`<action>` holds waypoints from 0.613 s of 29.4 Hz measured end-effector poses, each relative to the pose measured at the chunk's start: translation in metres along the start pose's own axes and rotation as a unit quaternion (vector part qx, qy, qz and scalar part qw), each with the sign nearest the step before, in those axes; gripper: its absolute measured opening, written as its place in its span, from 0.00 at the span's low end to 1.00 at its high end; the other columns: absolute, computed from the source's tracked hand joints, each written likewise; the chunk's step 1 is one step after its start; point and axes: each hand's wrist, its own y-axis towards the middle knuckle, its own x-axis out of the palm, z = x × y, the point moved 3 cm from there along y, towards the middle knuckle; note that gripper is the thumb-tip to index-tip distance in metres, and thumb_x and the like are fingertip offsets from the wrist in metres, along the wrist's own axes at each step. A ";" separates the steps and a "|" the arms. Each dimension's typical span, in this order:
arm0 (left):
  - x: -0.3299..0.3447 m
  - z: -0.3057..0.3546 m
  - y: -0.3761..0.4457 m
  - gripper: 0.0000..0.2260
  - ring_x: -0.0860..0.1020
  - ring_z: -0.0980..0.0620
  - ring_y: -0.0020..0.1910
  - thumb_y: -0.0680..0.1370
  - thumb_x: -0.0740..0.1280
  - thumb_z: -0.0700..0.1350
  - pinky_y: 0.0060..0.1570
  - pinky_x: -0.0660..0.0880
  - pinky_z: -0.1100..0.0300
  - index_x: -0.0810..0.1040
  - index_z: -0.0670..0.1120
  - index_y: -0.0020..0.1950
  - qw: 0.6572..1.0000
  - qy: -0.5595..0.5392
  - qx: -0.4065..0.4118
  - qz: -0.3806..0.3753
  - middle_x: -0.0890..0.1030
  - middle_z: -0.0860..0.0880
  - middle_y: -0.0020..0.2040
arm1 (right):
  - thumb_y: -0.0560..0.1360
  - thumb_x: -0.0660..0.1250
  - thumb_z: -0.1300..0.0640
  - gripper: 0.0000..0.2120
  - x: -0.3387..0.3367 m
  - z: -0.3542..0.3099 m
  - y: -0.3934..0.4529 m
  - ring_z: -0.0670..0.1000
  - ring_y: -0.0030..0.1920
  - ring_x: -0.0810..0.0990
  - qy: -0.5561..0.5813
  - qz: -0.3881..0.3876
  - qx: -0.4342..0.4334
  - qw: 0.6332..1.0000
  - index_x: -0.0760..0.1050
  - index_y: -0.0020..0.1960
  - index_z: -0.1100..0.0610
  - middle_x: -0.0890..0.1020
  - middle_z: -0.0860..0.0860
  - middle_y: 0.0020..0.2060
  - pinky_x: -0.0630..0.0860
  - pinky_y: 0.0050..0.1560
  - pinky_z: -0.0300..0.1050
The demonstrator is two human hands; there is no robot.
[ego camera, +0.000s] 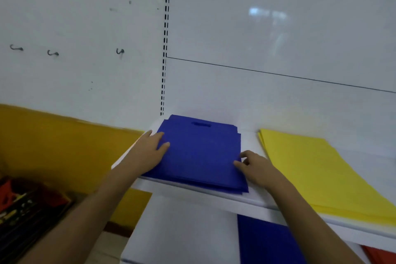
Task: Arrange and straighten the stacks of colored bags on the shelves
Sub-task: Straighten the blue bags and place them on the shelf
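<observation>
A stack of blue bags (199, 152) lies flat at the left end of the white shelf (252, 199), its layers slightly fanned at the right and front edges. My left hand (147, 152) rests flat against the stack's left edge, fingers apart on top. My right hand (255, 167) touches the stack's right edge, fingers curled and thumb on the top bag. A stack of yellow bags (317, 173) lies to the right on the same shelf.
A lower shelf (182, 231) holds another blue stack (265, 242) and a red stack (381, 255) at the far right. A slotted upright (165, 49) runs up the white back wall. A dark box of goods (27, 210) sits lower left by a yellow wall.
</observation>
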 end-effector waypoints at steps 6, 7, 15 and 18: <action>0.026 0.014 0.039 0.25 0.67 0.45 0.68 0.80 0.52 0.60 0.66 0.64 0.53 0.71 0.41 0.64 0.980 0.129 0.019 -0.151 0.70 0.42 0.67 | 0.77 0.62 0.44 0.22 0.001 0.004 0.021 0.51 0.51 0.78 0.041 0.011 0.065 0.997 0.67 0.66 0.54 0.78 0.51 0.55 0.76 0.53 0.47; 0.028 0.019 0.038 0.25 0.66 0.45 0.69 0.81 0.53 0.59 0.67 0.63 0.53 0.70 0.41 0.65 0.980 0.114 0.027 -0.161 0.69 0.42 0.69 | 0.76 0.64 0.45 0.22 0.000 0.006 0.023 0.52 0.52 0.78 0.046 0.011 0.074 0.996 0.67 0.66 0.54 0.77 0.52 0.56 0.77 0.54 0.48; 0.022 0.006 0.036 0.29 0.55 0.47 0.76 0.81 0.53 0.57 0.72 0.55 0.54 0.50 0.44 0.77 0.986 0.095 0.012 -0.138 0.54 0.44 0.77 | 0.74 0.69 0.54 0.19 -0.001 0.014 0.025 0.51 0.44 0.82 0.210 0.007 0.102 0.972 0.69 0.63 0.53 0.81 0.52 0.46 0.79 0.40 0.44; 0.027 0.012 0.033 0.26 0.60 0.48 0.74 0.82 0.52 0.55 0.71 0.56 0.56 0.54 0.42 0.76 0.982 0.119 0.054 -0.136 0.60 0.44 0.75 | 0.73 0.70 0.52 0.21 0.001 0.016 0.030 0.51 0.49 0.79 0.157 0.026 0.099 0.982 0.69 0.64 0.52 0.77 0.51 0.53 0.80 0.48 0.47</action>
